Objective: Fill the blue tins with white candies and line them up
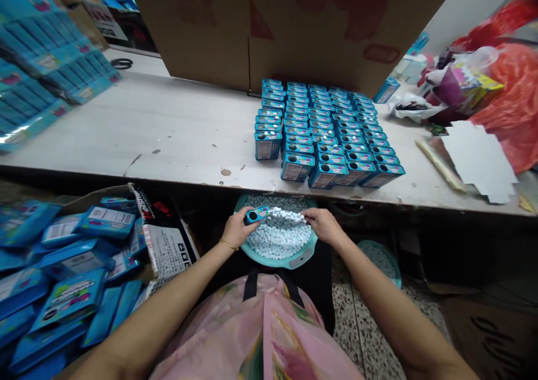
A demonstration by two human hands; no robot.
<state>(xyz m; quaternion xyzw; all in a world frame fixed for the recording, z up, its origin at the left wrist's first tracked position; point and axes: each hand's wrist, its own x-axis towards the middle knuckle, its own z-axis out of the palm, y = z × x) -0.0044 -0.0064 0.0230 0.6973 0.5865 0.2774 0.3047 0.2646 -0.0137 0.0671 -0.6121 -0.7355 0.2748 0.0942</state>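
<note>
My left hand point(238, 230) is closed around a small blue tin point(256, 214) with a dark round opening on its top, tilted over a turquoise basin point(300, 260). White pellets point(277, 241) that look like small candies fill much of the basin. Opposite, my right hand point(323, 225) pinches the end of what seems to be a scoop point(287, 216), heaped with pellets. Its tip reaches the tin's edge, and its shape is mostly hidden under the load. The basin sits at my lap, just below the table edge.
Rows of upright blue tins point(328, 133) stand on the white table point(189, 128), before a large cardboard box point(294, 32). An open carton point(168, 240) of blue packs is at my left. Stacked blue packs point(54, 60), red plastic bags point(516, 100) and another basin point(380, 261) lie around.
</note>
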